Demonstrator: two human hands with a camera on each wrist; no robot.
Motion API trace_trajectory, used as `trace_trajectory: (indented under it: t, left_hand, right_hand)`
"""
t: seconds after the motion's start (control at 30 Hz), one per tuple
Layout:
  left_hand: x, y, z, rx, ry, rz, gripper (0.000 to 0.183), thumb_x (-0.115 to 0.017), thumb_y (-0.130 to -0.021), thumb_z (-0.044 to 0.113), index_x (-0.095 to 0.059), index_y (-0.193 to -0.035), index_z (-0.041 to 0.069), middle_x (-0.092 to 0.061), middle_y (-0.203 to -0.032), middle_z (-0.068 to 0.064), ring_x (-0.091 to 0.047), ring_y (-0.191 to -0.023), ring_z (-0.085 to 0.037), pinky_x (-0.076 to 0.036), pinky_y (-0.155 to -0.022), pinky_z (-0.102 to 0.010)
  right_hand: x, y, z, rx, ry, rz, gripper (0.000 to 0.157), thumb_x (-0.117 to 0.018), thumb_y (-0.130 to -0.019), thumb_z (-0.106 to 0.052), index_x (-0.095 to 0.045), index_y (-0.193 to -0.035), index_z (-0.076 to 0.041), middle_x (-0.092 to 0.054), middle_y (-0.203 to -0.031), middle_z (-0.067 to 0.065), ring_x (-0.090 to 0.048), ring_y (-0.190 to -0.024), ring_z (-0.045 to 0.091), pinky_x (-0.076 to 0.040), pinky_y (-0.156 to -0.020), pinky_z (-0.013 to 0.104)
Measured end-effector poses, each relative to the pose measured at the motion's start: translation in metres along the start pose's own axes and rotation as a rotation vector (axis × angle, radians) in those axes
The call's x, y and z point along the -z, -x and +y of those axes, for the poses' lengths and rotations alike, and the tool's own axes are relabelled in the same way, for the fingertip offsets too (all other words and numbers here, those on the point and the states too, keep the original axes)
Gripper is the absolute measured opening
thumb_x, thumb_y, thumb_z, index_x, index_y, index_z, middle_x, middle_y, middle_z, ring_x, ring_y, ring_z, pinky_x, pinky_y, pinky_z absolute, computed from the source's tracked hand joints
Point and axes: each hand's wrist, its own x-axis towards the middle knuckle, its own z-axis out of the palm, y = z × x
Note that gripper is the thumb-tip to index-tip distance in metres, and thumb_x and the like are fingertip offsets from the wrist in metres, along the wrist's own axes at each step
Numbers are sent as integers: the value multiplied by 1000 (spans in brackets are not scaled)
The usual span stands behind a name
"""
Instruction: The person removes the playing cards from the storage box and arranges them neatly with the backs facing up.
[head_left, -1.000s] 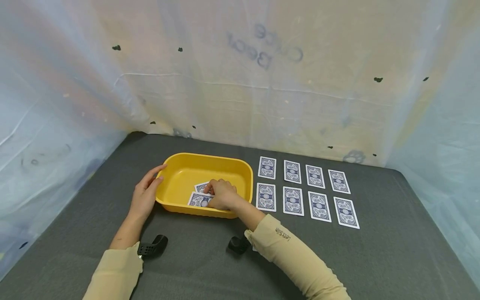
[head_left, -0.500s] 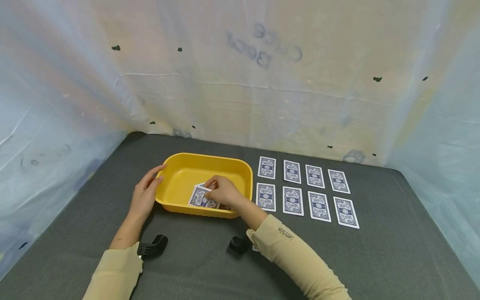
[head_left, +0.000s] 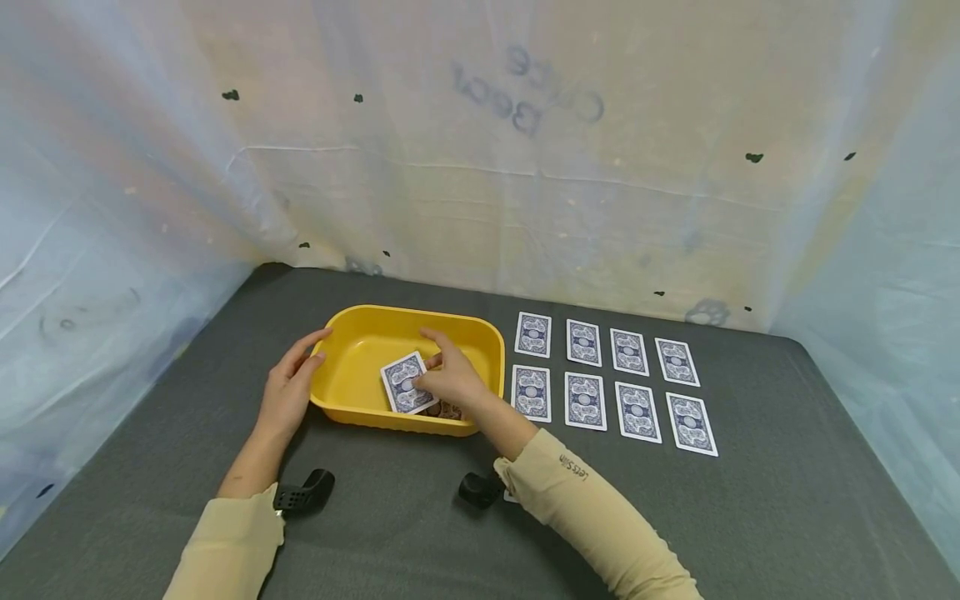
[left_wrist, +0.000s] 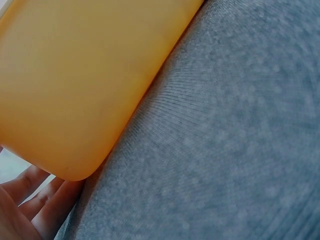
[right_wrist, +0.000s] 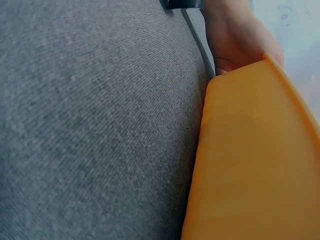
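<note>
My left hand (head_left: 288, 387) rests against the left end of a yellow tray (head_left: 360, 418), fingers extended along its outer wall. In the left wrist view, fingers of the left hand (left_wrist: 35, 205) touch the tray's corner. Inside the tray, my right hand (head_left: 453, 379) pinches a blue-backed playing card (head_left: 403, 385), its thumb over the card's right side and its index finger stretched out. Below that card lies another with a brownish pattern (head_left: 447, 410), mostly hidden. In the right wrist view, the tray wall (right_wrist: 250, 150) hides the fingers and the card.
Right of the tray, several face-down playing cards lie in two rows, among them a near-left card (head_left: 531, 392) and a far-right card (head_left: 677, 362). A dark grey cloth (head_left: 390, 517) covers the table. Plastic sheeting (head_left: 465, 208) hangs behind.
The blue-backed card has turned and tilted up within the tray, showing more of the brownish card below. My right index finger has straightened away. The left hand stays put.
</note>
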Motion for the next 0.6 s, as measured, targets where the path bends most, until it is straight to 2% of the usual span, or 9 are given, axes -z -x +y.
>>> trace_trajectory:
  t: [0.23, 0.43, 0.6]
  left_hand:
    - [1, 0, 0, -11, -7, 7, 43, -38, -103, 35, -43, -145, 25, -48, -139, -14, -47, -109, -23, -39, -83, -21]
    - [1, 1, 1, -12, 3, -1, 43, -39, -103, 35, -43, -145, 25, -47, -140, -13, -47, -109, -22, -38, -83, -21]
    - [1, 1, 1, -12, 5, -8, 44, -39, -103, 34, -43, -145, 24, -47, -140, -13, -47, -109, -22, -38, -83, -21]
  right_hand:
    - [-1, 1, -1, 29, -15, 7, 53, -69, -79, -1, -57, -130, -11, -58, -104, 14, -53, -82, 18, -45, -63, 23]
    - [2, 3, -1, 50, -109, 32, 51, -69, -81, -2, -55, -129, -11, -55, -104, 12, -56, -75, 15, -47, -62, 23]
    - [4, 5, -2, 84, -185, 64, 51, -69, -81, -1, -54, -129, -10, -51, -103, 11, -52, -66, 12, -43, -57, 21]
